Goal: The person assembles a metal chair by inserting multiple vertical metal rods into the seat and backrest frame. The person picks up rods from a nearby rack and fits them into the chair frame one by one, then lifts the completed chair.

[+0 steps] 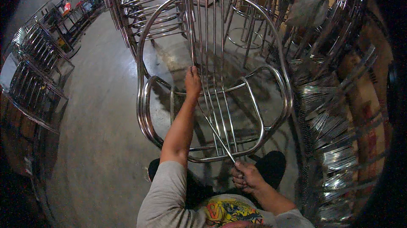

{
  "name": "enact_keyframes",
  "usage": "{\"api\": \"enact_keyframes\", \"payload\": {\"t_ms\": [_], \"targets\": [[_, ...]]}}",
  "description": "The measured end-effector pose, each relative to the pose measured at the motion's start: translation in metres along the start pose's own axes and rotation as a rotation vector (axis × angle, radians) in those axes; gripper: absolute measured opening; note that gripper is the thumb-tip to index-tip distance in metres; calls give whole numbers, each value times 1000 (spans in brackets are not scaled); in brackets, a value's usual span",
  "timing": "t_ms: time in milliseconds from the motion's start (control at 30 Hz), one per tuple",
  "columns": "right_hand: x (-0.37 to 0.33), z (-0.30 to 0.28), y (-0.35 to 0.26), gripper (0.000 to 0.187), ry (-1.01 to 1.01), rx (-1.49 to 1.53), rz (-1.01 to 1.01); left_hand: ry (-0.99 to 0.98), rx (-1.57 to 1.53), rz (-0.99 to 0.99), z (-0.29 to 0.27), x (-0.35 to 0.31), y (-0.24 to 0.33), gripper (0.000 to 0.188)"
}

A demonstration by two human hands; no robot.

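In front of me stands a shiny tubular metal chair frame point(144, 111), with a rounded back, curved armrests and several thin bars running from the top of the back down to the seat's front. My left hand point(193, 83) is stretched forward and closed around a thin metal rod point(217, 135) at the middle of the frame. Slanting down toward me, the rod crosses over the seat bars. Close to my body, just past the seat's front tube, my right hand point(247, 178) is closed on the rod's near end. The rod's far end is hard to tell from the back bars.
Stacked metal frames point(154, 9) rise behind the chair at the left. More chair frames point(36, 71) line the far left side. On the right lie bundles of metal rods point(326, 122) beside cardboard point(364, 100). A grey cloth point(307, 3) hangs at the back right.
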State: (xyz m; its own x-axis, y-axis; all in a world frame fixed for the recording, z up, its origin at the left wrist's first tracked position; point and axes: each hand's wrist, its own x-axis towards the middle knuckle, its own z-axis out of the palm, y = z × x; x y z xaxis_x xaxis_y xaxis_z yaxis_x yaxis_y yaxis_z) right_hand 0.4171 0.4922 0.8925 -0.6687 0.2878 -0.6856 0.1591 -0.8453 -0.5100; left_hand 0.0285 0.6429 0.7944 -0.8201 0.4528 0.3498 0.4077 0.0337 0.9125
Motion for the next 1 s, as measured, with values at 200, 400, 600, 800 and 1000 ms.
{"api": "enact_keyframes", "payload": {"t_ms": [200, 400, 600, 800, 1000], "targets": [[31, 2, -16, 25, 28, -35, -59, 0, 7, -69, 21, 28, -15, 46], [45, 4, -10, 25, 44, -16, -67, 18, 6, 26, 23, 30, -21, 48], [38, 6, -8, 24, 122, -51, -35, -96, 14, -207, 18, 28, -14, 47], [29, 5, -9, 21, 131, -92, -95, -42, -44, -16, 21, 25, -1, 51], [35, 6, -10, 16, 120, -69, -112, 23, -41, 0, 22, 26, -7, 51]]}}
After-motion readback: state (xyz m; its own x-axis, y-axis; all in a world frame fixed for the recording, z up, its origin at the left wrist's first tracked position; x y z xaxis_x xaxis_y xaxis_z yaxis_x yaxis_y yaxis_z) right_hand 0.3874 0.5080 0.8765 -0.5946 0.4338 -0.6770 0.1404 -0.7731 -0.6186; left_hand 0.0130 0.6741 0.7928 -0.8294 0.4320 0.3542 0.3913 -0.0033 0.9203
